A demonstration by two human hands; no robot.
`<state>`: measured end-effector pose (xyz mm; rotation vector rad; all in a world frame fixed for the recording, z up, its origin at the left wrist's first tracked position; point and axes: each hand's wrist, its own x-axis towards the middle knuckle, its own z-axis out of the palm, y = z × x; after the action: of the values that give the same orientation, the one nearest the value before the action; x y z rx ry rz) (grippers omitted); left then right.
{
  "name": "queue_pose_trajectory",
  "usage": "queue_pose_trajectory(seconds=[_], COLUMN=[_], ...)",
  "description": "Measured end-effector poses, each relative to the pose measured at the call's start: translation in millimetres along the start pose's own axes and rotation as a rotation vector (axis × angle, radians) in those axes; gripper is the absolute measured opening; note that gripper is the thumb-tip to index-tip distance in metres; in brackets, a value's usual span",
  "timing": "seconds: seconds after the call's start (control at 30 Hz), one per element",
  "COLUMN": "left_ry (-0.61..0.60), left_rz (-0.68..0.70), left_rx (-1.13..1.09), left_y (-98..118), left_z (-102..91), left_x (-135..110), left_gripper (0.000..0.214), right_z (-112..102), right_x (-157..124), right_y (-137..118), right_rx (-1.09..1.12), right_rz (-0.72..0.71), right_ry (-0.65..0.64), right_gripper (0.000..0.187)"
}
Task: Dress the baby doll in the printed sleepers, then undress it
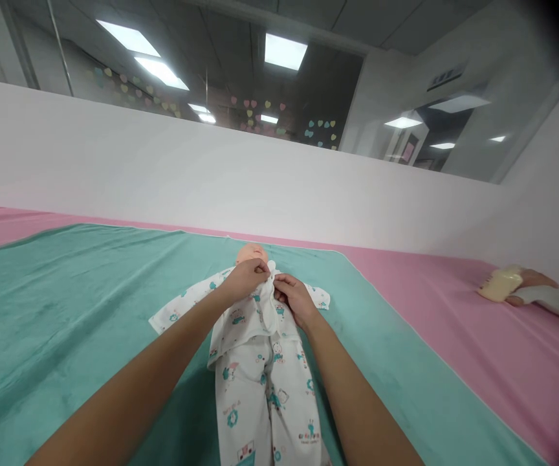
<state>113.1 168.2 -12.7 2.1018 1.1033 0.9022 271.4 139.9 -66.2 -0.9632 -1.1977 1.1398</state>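
While we leaned over the bed, our left hand [246, 278] was curled nearly shut, its fingertips pinching the front edge of the white printed jacket [241, 320] just below the doll's chin. Our right hand [293, 296] sat just beside it, touching the same garment. Its fingers were bent in and its thumb pressed the opposite front edge, so that both hands met at the collar opening. We could not tell whether a button or a snap lay between the fingers, since the knuckles covered that spot.

The doll [252, 252] lay on its back with its head pointing away from us and its jacket sleeves spread out to either side. Its legs, in matching printed trousers [260, 401], ran toward us between our forearms. It rested near the middle of a teal blanket [66, 304], which was spread over a pink sheet [454, 323]. A low white wall [211, 175] stood behind the bed.

Far to the right, well apart from the doll, another person's hand [534, 279] lay on the pink sheet and touched a pale cream object [500, 285].
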Motion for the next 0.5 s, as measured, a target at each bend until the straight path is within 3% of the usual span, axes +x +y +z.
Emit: queue_pose_trajectory(seconds=[0.5], left_ry=[0.014], left_rz=[0.008], left_rx=[-0.079], left_y=[-7.5], left_z=[1.2], left_x=[1.5], left_gripper=[0.026], right_z=[3.6], right_x=[-1.5], right_y=[-1.5], right_rx=[-0.026], right_rz=[-0.041], right_ry=[0.017], right_gripper=[0.031])
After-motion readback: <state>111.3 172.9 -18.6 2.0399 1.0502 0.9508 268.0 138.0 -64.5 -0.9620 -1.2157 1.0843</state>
